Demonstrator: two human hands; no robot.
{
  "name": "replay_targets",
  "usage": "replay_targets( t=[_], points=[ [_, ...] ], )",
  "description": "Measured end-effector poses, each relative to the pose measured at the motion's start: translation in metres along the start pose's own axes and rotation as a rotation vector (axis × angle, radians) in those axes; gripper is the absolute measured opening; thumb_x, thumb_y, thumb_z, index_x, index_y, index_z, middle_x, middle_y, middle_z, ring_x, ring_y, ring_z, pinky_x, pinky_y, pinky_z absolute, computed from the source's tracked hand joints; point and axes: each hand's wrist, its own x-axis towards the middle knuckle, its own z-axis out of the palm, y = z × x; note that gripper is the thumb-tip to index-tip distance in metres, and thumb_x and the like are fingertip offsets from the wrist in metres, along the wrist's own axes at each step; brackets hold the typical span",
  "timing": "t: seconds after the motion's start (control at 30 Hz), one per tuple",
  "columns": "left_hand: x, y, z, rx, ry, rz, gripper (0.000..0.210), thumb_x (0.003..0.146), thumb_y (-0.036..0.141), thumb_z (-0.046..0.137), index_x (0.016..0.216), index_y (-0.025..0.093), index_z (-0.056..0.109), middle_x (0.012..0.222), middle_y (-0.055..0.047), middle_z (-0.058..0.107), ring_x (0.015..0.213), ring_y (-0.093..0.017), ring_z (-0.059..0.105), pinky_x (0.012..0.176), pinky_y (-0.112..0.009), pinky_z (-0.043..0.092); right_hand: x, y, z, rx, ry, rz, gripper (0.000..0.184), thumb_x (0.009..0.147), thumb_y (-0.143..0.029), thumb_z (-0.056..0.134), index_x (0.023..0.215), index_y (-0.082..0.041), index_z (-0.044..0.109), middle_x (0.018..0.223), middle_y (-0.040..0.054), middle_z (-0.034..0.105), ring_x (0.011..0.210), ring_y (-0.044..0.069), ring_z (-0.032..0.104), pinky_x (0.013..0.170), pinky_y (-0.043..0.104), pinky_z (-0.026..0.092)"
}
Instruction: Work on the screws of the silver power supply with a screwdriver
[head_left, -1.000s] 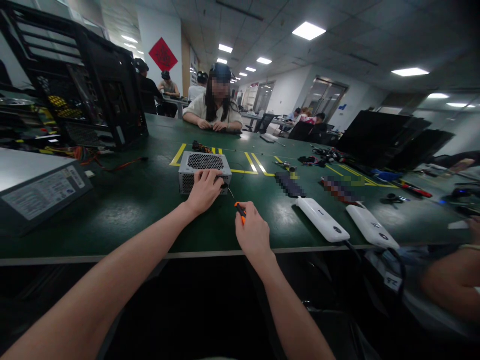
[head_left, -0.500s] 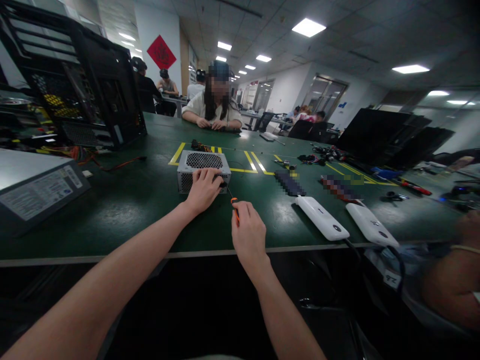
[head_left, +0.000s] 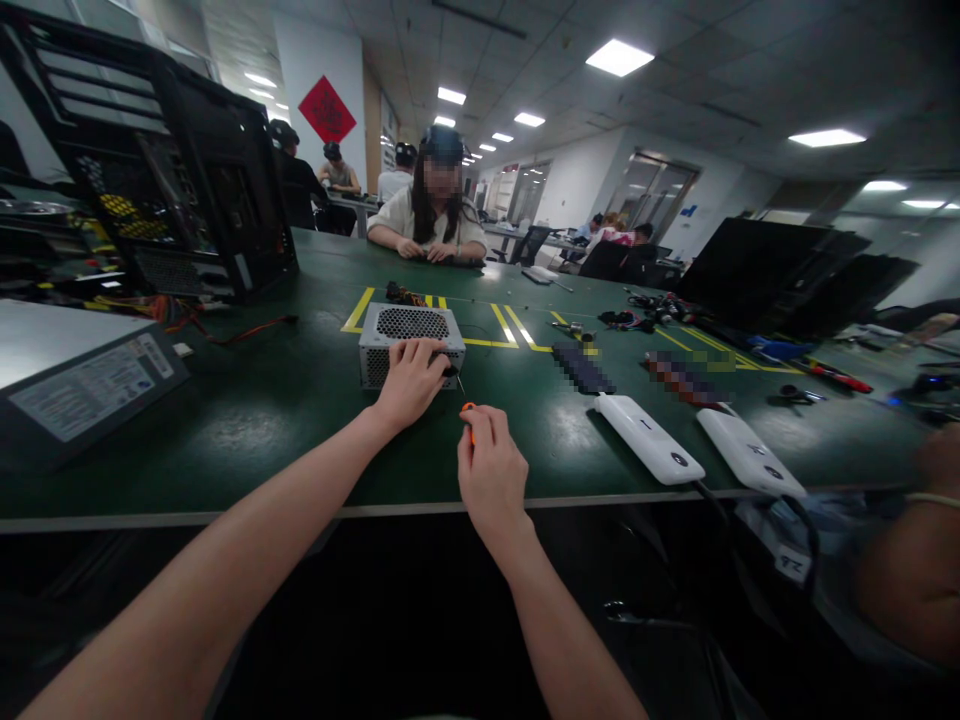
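A silver computer power supply point(head_left: 373, 362) with a honeycomb grille stands on the green table. My left hand point(head_left: 411, 382) is closed against its near face, fingers bent and pressed on it. By those fingertips is a small black part point(head_left: 450, 370), too small to make out. My right hand point(head_left: 493, 460) is closed around the orange-and-black handle of a screwdriver point(head_left: 470, 410). Its thin shaft points up and left at the near right corner of the power supply; whether the tip touches is unclear. A bundle of cables point(head_left: 405, 293) lies behind the power supply.
Left stand a black computer case point(head_left: 225, 200) and another power supply point(head_left: 90, 390) with a label. To the right lie two white power banks point(head_left: 651, 440), loose cables point(head_left: 626, 320) and dark flat panels point(head_left: 757, 265). A person point(head_left: 431, 215) sits opposite; another person's arm point(head_left: 911, 570) is at right.
My right hand has turned slightly and shifted a little left, tilting the screwdriver handle. My left hand keeps its place on the power supply. The view has shifted slightly.
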Motion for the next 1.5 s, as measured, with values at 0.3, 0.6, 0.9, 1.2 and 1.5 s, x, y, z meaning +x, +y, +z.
replay_targets(
  t=[0.3, 0.6, 0.9, 1.2, 1.5],
  points=[
    [0.000, 0.000, 0.001, -0.021, -0.001, -0.005, 0.016, 0.080, 0.018, 0.052, 0.095, 0.020, 0.059, 0.118, -0.011, 0.051, 0.109, -0.028, 0.042, 0.088, -0.046, 0.031, 0.003, 0.004, -0.001, 0.233, 0.070, -0.040, 0.017, 0.087, -0.021, 0.045, 0.100, -0.017, 0.053, 0.105, 0.0096, 0.057, 0.099, 0.018, 0.054, 0.085, 0.032, 0.045],
    [0.000, 0.000, 0.002, -0.010, 0.008, -0.004, 0.016, 0.079, 0.018, 0.054, 0.095, 0.019, 0.059, 0.118, -0.011, 0.052, 0.108, -0.028, 0.043, 0.089, -0.045, 0.030, 0.005, 0.008, 0.000, 0.073, 0.036, -0.136, 0.026, 0.084, -0.009, 0.039, 0.103, -0.018, 0.055, 0.097, 0.0072, 0.062, 0.083, 0.020, 0.054, 0.074, 0.033, 0.046],
    [0.000, 0.000, 0.001, 0.011, 0.013, 0.007, 0.016, 0.081, 0.019, 0.053, 0.095, 0.018, 0.059, 0.117, -0.012, 0.052, 0.108, -0.028, 0.043, 0.088, -0.045, 0.031, 0.002, 0.004, -0.005, 0.184, 0.005, 0.072, 0.026, 0.088, -0.025, 0.040, 0.111, -0.016, 0.050, 0.107, 0.0128, 0.056, 0.093, 0.022, 0.059, 0.075, 0.035, 0.049],
    [0.000, 0.000, 0.000, -0.002, -0.006, -0.005, 0.017, 0.080, 0.017, 0.053, 0.096, 0.018, 0.059, 0.118, -0.011, 0.051, 0.108, -0.028, 0.042, 0.089, -0.045, 0.031, 0.004, 0.002, -0.001, 0.201, 0.061, 0.009, 0.020, 0.086, -0.018, 0.041, 0.103, -0.017, 0.052, 0.103, 0.0105, 0.063, 0.092, 0.021, 0.064, 0.076, 0.033, 0.051],
    [0.000, 0.000, 0.000, -0.004, -0.010, -0.002, 0.017, 0.081, 0.018, 0.053, 0.096, 0.019, 0.059, 0.118, -0.011, 0.051, 0.108, -0.028, 0.043, 0.089, -0.045, 0.030, 0.004, 0.005, 0.003, 0.060, 0.030, -0.046, 0.024, 0.089, -0.025, 0.040, 0.100, -0.017, 0.060, 0.086, 0.0064, 0.059, 0.070, 0.015, 0.058, 0.062, 0.026, 0.047]
  ],
)
